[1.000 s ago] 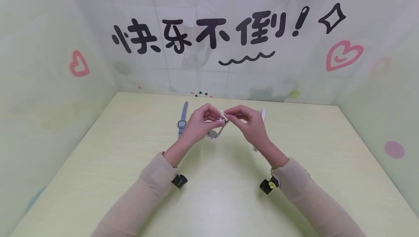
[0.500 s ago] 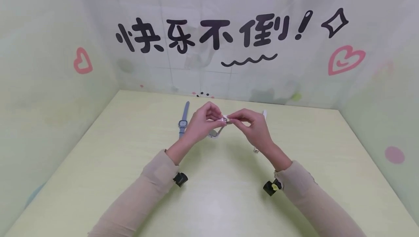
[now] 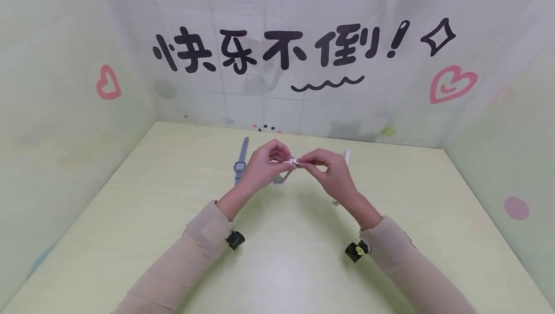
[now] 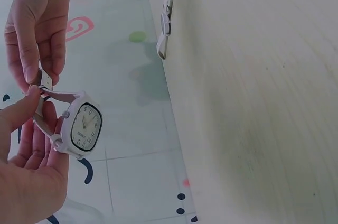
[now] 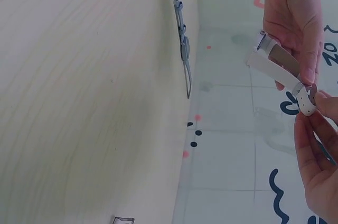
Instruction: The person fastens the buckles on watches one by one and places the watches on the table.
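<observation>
Above the far middle of the table, a white wristwatch (image 4: 85, 126) with a squarish numbered dial hangs between my hands, its strap (image 5: 274, 71) bent into a loop. My left hand (image 3: 262, 164) pinches the strap near its joined ends between thumb and fingers. From the other side, my right hand (image 3: 331, 172) pinches the strap's holed tip (image 5: 305, 102) with thumb and fingertips. In the head view fingers cover most of the strap where the ends meet. Whether the tip passes through the buckle, I cannot tell.
A blue-grey wristwatch (image 3: 240, 166) lies on the table (image 3: 277, 256) left of my left hand. Another white-strapped watch (image 4: 166, 23) lies to the right, partly behind my right hand in the head view. A patterned curtain (image 3: 277, 102) stands along the table's back edge.
The strap tip, raised a second ago, now lies lower between my fingertips. My right hand's fingertips have come down toward the left thumb. My left hand keeps its grip; the head view shifts slightly.
</observation>
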The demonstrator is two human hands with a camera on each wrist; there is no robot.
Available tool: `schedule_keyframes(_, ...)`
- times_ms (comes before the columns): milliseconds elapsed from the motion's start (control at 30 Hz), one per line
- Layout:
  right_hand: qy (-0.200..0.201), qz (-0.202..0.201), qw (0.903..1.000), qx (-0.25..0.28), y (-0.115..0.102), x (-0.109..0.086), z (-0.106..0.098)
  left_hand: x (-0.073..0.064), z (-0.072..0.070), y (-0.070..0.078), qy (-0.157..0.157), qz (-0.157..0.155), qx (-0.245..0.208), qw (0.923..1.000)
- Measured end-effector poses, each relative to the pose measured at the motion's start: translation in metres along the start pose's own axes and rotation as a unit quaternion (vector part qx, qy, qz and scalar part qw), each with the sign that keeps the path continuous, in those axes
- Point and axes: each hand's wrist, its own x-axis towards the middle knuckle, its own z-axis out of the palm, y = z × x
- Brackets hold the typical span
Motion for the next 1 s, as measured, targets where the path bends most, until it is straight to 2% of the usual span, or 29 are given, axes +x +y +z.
schedule_keyframes(433, -0.011, -0.016, 0.9994, -0.029, -0.001, -0.002, -0.003, -0.001, 0.002, -0.001, -0.001, 0.007, 0.024, 0.9997)
schedule_keyframes(767, -0.003, -0.046, 0.9973, -0.057, 0.0, -0.003, -0.003, -0.002, 0.009, 0.001, -0.002, 0.05, 0.052, 0.9974)
schedule_keyframes(1000, 0.016, -0.037, 0.9965, -0.073, 0.0, -0.005, -0.001, -0.003, 0.014, 0.004, 0.01, 0.074, 0.093, 0.9929)
